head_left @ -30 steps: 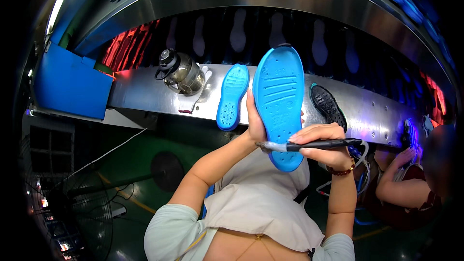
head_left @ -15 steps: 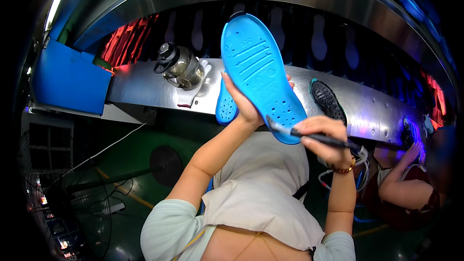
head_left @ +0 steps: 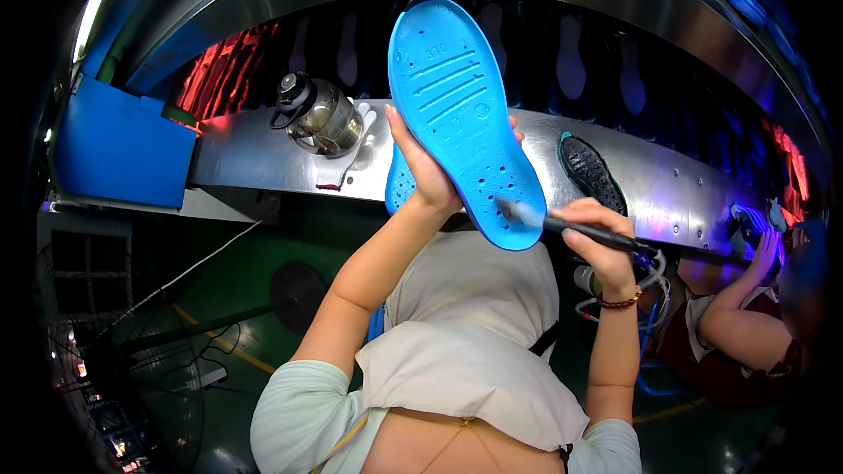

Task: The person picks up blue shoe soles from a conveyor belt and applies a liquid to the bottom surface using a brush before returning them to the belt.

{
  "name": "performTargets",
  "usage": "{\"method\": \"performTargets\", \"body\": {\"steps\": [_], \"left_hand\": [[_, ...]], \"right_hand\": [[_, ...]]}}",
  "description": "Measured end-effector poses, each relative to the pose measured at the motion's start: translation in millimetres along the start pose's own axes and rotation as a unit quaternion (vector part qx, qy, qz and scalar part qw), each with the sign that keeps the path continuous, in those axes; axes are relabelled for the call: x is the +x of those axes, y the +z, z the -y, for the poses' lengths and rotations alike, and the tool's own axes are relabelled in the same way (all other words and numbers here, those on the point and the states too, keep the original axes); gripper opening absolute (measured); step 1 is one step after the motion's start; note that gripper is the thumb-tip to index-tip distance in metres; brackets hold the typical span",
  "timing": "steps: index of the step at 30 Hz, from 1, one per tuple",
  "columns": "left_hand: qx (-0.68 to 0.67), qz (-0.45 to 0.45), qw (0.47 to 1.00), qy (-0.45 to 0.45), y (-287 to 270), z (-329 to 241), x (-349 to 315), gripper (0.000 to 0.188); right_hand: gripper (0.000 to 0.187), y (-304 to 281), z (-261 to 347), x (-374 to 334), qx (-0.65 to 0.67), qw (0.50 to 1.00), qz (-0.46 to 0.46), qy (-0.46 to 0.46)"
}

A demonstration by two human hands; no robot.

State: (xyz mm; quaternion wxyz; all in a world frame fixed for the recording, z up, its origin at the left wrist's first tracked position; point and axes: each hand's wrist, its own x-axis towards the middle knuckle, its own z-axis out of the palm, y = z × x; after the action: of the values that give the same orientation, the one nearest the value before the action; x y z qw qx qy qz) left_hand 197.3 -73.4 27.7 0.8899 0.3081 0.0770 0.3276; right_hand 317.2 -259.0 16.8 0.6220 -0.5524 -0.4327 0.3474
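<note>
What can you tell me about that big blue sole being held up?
The blue sole looks like moulded foam or rubber, long and rounded at both ends. Slanting lines cross its upper half, small holes dot the lower end, and something black sits at its top tip. It leans leftward at the top, held by the left hand; the brush in the right hand appears to touch its lower end.

a bottle (head_left: 327, 125) stands — right of a blue box (head_left: 121, 142).
</note>
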Motion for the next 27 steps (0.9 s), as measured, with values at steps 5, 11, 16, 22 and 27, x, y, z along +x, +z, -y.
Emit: {"method": "performTargets", "body": {"steps": [5, 11, 16, 22, 27], "left_hand": [[0.003, 0.033, 0.999, 0.007, 2, -7, 3, 0.103], [-0.1, -0.036, 0.992, -0.067, 9, 2, -7, 0.087], [-0.102, 0.065, 0.987, -0.106, -18, 28, -40, 0.062], [-0.028, 0.104, 0.962, -0.253, -29, 6, -30, 0.05], [0.074, 0.122, 0.909, -0.393, -32, 0, -24, 0.055]], "right_hand": [[0.024, 0, 2, 2, -0.001, 0.985, 0.141, -0.097], [0.02, 12, -16, -5, 0.282, 0.958, -0.012, 0.041], [0.02, 37, 0, -10, 0.177, 0.982, -0.01, 0.069], [0.021, 8, 22, -2, -0.004, 0.985, 0.17, -0.013], [0.019, 18, 16, -1, -0.095, 0.968, 0.225, -0.062]]}}
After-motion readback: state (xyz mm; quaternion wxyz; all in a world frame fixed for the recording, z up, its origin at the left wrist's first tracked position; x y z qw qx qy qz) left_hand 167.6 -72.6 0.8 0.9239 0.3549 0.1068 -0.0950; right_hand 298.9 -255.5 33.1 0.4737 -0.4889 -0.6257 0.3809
